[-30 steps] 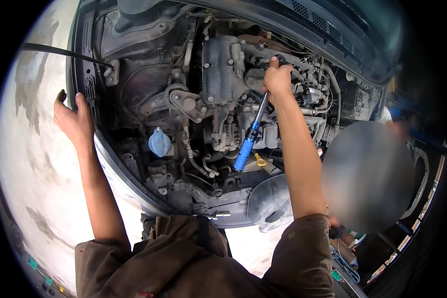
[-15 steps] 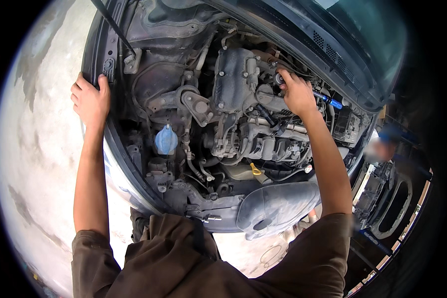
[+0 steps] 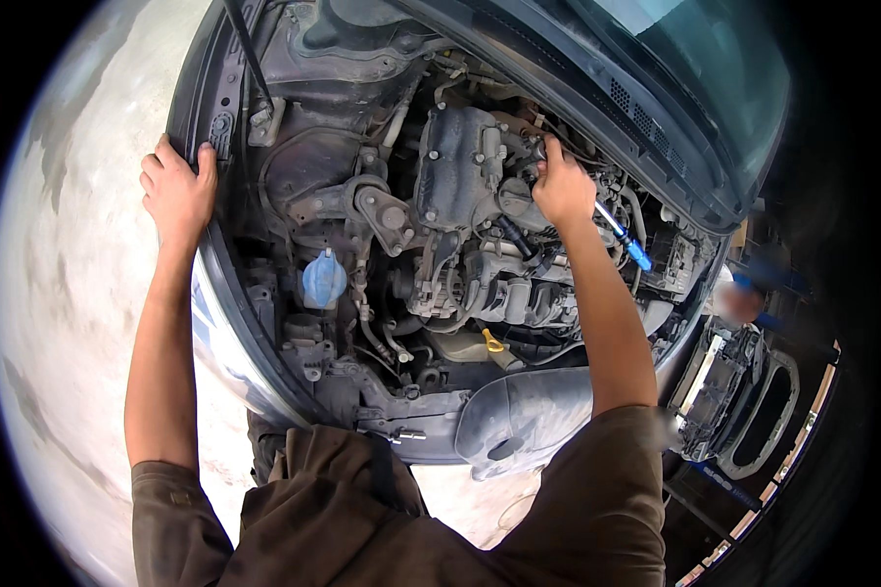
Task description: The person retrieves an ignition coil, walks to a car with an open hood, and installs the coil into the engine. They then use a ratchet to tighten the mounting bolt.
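My right hand (image 3: 564,188) is closed around the head end of a ratchet wrench (image 3: 621,234) over the back part of the engine. The wrench's silver shaft and blue grip stick out toward the lower right; its head is hidden by my fingers. Below that hand lies the engine (image 3: 460,157), dusty and grey, with a black tubular part (image 3: 517,238) poking up from it. On the left, my left hand (image 3: 179,191) rests on the car's fender edge (image 3: 223,264), thumb spread away from its bent fingers, with no tool in it.
A blue reservoir cap (image 3: 324,280) and a yellow dipstick handle (image 3: 492,340) show in the engine bay. A loose dark plastic cover (image 3: 524,416) lies along the front edge. A metal prop rod (image 3: 249,51) stands at upper left. Another person (image 3: 741,298) is at far right.
The blue grip of the ratchet wrench has swung nearer to me, and my right hand has turned with it. My left hand stays on the fender edge. The whole view has shifted slightly.
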`<state>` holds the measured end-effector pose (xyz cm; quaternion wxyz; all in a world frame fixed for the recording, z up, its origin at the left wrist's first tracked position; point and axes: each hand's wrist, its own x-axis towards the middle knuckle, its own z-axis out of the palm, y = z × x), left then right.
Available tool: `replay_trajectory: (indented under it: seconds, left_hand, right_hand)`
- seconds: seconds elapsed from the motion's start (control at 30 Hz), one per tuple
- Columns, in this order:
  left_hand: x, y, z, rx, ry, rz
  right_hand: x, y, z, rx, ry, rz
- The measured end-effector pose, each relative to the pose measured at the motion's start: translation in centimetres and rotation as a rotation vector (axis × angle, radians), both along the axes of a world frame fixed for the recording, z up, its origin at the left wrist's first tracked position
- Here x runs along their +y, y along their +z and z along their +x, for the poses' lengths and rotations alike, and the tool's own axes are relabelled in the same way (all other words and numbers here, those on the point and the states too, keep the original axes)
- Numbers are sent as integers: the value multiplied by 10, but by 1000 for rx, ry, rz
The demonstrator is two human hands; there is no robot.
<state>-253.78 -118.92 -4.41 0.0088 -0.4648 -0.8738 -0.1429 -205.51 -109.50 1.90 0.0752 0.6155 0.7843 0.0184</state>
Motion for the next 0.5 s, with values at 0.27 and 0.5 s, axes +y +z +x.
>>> replay_trajectory:
  seconds: [0.27, 0.5]
  left_hand:
    - [-1, 3, -9, -21, -54, 36]
    - [2, 7, -5, -20, -36, 61]
  right_hand:
    - [-8, 4, -12, -102, -230, -74]
    - [-8, 7, -34, -130, -354, -86]
